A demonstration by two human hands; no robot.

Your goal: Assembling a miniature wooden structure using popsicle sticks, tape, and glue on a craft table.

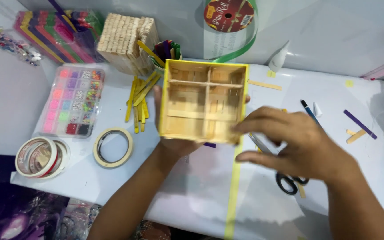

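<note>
A square box (203,101) built from craft sticks, with yellow rims and inner dividers, is held up over the white table (32,98), its open side facing me. My left hand (174,144) supports it from underneath and behind, fingers showing at both sides. My right hand (290,142) is at the box's lower right corner, fingertips touching that edge, slightly blurred.
Loose yellow sticks (139,100) lie left of the box, beside a stack of plain sticks (125,40) and coloured sticks (54,33). A bead organiser (74,100) and tape rolls (112,146) sit at left. Scissors (285,178), a pen (310,111) and a ribbon spool (228,14) lie right and behind.
</note>
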